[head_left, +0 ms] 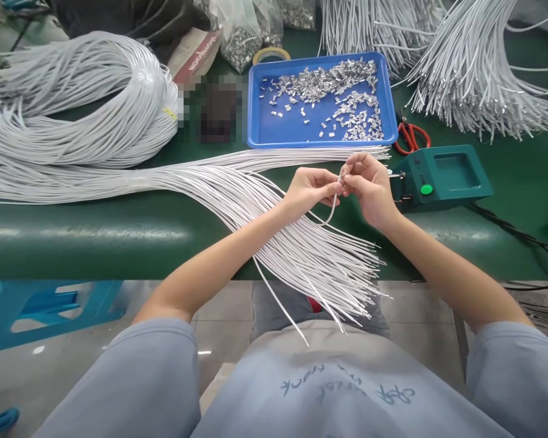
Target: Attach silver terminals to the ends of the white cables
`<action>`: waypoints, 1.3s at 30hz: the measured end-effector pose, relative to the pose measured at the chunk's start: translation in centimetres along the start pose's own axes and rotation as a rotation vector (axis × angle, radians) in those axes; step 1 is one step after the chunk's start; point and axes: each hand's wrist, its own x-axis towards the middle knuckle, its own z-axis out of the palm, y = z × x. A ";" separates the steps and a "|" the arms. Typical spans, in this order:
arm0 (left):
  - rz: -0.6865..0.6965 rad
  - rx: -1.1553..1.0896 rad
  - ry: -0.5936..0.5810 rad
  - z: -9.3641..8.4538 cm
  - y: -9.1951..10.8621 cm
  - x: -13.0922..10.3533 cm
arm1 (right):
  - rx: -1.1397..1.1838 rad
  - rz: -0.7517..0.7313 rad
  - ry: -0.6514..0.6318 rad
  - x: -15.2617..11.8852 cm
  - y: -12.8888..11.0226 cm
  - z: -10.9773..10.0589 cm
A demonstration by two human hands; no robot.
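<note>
Between the fingertips of my left hand is one white wire, bent upward near its end. My right hand is closed in a pinch at the tip of that wire, touching the left fingertips; whether a small metal terminal is there too is hidden by the fingers. Below my forearm fans a bundle of white wires, their ends hanging past the table edge. Just beyond my hands is a blue tray with many small metal terminals.
A green device with a green button stands right of my hand, its black cable trailing right. Behind it lie red-handled pliers. Coiled wires fill the left; more wire bundles hang at back right. A tape roll touches bags.
</note>
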 end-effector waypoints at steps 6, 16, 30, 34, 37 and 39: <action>0.000 0.019 0.020 -0.2 -0.1 0.1 | -0.068 -0.098 0.028 0.1 0.3 -0.1; -0.015 0.000 -0.026 0.0 0.1 0.0 | -0.173 -0.159 0.010 0.1 0.2 -0.4; -0.028 -0.015 -0.010 -0.3 0.1 0.2 | -0.234 -0.183 0.118 -0.2 -0.5 0.0; -0.019 -0.022 -0.056 -0.3 0.1 0.1 | -0.230 -0.158 0.105 -0.3 -0.7 0.4; -0.039 -0.051 -0.091 -0.4 0.0 0.2 | -0.204 -0.157 0.101 -0.2 -0.7 0.3; -0.049 -0.060 -0.114 -0.4 -0.1 0.3 | -0.189 -0.156 0.088 -0.1 -0.7 0.1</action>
